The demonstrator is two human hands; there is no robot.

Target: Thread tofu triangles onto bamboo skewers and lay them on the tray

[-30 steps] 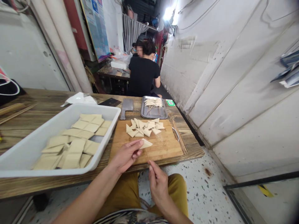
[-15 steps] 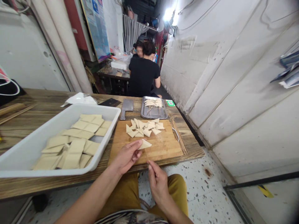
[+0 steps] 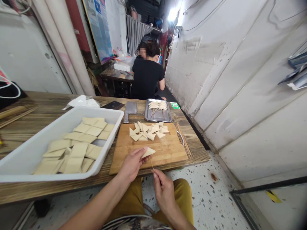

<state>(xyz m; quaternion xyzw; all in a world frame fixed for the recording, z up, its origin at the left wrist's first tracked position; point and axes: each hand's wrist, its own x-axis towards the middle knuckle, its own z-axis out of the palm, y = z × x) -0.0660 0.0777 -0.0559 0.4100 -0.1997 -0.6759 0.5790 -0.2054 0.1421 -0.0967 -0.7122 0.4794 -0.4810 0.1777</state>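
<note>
Between thumb and fingers, my left hand (image 3: 131,163) pinches a pale folded triangle (image 3: 149,152) above the near part of the wooden board (image 3: 165,152). A thin skewer (image 3: 151,162) runs down from the triangle to my right hand (image 3: 163,187), whose fingertips are closed on its lower end, just off the board's front edge. Whether the skewer's tip is inside the triangle is hard to tell. Several similar folded pieces (image 3: 145,135) lie in a group at the back of the board.
A white bin (image 3: 105,156) with flat pale sheets (image 3: 78,155) stands left. Behind the board lie a cleaver (image 3: 131,108) and a metal tray (image 3: 158,119) of skewered pieces. Loose skewers (image 3: 185,145) are at the right. Beyond the table sits a person (image 3: 146,76) in black.
My left hand has moved slightly right and down with the triangle, its fingers more around the underside. My right hand is slightly lower, and more of the skewer's slant shows.
</note>
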